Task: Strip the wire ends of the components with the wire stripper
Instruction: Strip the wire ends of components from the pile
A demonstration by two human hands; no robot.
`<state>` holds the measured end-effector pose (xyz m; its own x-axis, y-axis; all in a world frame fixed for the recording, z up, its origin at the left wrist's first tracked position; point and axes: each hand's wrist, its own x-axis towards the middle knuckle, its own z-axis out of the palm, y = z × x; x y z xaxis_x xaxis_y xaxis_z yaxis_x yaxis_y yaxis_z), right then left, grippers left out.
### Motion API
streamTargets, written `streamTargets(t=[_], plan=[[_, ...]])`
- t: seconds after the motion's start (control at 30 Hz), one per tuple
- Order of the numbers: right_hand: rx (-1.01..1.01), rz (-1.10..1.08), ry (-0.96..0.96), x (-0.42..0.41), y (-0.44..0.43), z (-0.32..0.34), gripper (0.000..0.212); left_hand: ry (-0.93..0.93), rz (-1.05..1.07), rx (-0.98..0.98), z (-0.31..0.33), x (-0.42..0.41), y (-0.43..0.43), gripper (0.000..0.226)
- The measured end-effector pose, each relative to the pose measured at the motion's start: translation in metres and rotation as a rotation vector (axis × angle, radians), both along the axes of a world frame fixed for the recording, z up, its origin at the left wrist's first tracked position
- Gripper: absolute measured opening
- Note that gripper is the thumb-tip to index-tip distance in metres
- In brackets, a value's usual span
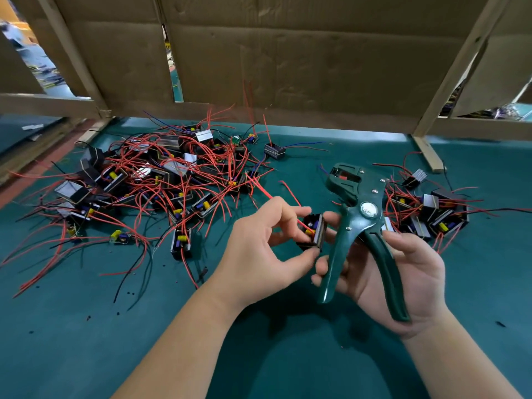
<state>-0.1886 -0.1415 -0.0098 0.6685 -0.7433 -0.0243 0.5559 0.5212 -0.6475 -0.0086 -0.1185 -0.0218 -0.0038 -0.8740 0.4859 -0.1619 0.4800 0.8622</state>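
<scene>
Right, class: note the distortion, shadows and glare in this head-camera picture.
Head view: wide-angle distortion bows the pale wooden frame rails near the edges; soft arm shadows fall on the teal table mat; glare streaks the dark green metal wire stripper.

Left hand [259,251]: thumb and fingertips pinch component [312,232].
Right hand [408,280]: palm up, fingers curled round wire stripper [358,214] handle.
Forearms [178,341]: bare, converging toward centre.

- A single head-worn camera looks forward and down, from the person's own viewpoint, onto the green worktop [86,341].
- It sits close: the left hand [259,254] and right hand [417,272] reach in from the bottom edge to mid-frame.
- Its wide angle takes in the cardboard wall [288,67] at the worktop's far edge.
</scene>
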Motion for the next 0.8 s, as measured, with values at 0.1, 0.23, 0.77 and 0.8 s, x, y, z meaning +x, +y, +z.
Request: streamTargets(t=[0.1,0.23,0.77,0.8], plan=[[0.053,0.143,-0.192,-0.005,0.0,0.006,0.062,-0.029,-0.04,-0.009,0.001,-0.001,0.003,0.038],[0.037,0.175,-0.153,-0.007,-0.002,0.007,0.071,-0.02,0.018,0.011,0.001,0.001,0.003,0.03],[-0.092,0.088,0.17,0.015,0.01,-0.006,0.084,-0.121,0.499,-0.651,0.011,-0.001,0.002,0.034],[-0.094,0.094,0.173,0.016,0.011,-0.006,0.082,0.059,0.384,-0.533,0.011,-0.011,0.002,0.034]])
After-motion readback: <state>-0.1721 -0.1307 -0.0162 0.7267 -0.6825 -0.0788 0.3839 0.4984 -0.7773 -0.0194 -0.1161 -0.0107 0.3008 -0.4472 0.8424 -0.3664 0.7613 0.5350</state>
